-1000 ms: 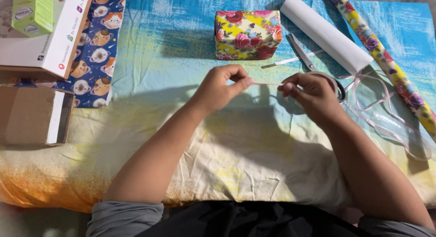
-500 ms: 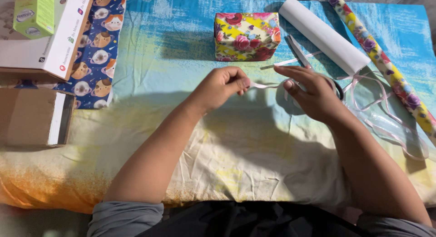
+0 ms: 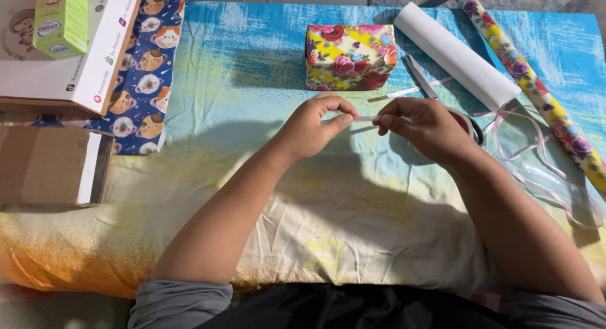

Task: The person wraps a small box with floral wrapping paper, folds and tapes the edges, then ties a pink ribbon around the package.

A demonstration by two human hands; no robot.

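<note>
Over the middle of the blue, yellow and orange cloth-covered tabletop, the left hand and the right hand each pinch closed on a narrow pale pink ribbon, a short taut length spanning the gap between the fingertips. The rest of the ribbon trails in loose loops toward the right edge, and a round spool sits partly hidden just beside the right hand. The box wrapped in flowered yellow paper stands near the far edge, metal scissors just right of it. Good handling probably means keeping the strip flat and untwisted, pinching lightly, and feeding slack evenly from the loose loops.
</note>
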